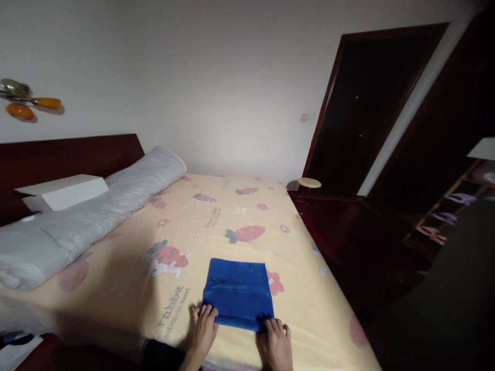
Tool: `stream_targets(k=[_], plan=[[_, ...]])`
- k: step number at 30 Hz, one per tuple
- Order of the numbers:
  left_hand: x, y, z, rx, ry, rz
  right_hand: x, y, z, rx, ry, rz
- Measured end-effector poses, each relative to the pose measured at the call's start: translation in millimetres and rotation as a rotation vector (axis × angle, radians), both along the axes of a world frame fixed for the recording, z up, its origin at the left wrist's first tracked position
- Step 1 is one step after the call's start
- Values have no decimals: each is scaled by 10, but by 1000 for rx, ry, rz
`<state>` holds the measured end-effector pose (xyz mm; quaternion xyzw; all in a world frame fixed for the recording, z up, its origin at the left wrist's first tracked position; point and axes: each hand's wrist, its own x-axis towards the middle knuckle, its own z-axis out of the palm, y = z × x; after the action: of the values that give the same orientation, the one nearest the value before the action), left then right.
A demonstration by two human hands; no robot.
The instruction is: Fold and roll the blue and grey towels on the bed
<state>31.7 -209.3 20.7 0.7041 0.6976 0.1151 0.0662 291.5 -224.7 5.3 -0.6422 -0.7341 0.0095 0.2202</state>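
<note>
A blue cloth (237,291), probably a towel, lies flat on the patterned bed sheet (247,211) in front of me. Its near edge is turned up into a narrow fold. My left hand (204,329) grips the near left corner with curled fingers. At the near right corner, my right hand (277,341) has its fingers bent over the same fold. Both thumbs are mostly hidden. Faint creases and dark marks run across the middle of the cloth.
A long grey roll (127,190) lies along the dark headboard (77,154), with a white box (75,191) beside it. Beyond the bed's right edge stand a round stool (309,183) and a shoe rack (444,216). A dark door (371,113) is at the back right.
</note>
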Motion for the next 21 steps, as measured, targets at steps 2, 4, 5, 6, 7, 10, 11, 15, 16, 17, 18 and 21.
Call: stream_targets(k=[2,4,5,6,7,10,11,15,16,17,18,21], plan=[[31,109,87,-52,13,-4,-4,54,67,-14,-12,2],[58,204,137,-72,24,-11,-8,111,114,-27,-27,-8],[69,241,147,-73,27,-9,-12,138,129,-34,-35,-14],[80,271,148,-74,28,-2,-16,163,138,-41,-43,-21],[90,293,143,-76,31,8,-22,185,141,-45,-50,-29],[130,312,102,-85,41,60,-60,233,111,-45,-63,-68],[154,305,86,-91,43,78,-85,245,88,-37,-60,-88],[351,244,35,-90,-33,27,-289,286,-33,23,-5,-51],[422,231,25,-76,-68,-7,-365,296,-64,37,15,0],[493,222,13,-60,-99,-36,-447,306,-91,45,36,55],[561,218,-1,-49,-123,-55,-526,316,-115,44,59,100],[677,239,-63,-38,-147,-55,-683,348,-169,13,123,155]])
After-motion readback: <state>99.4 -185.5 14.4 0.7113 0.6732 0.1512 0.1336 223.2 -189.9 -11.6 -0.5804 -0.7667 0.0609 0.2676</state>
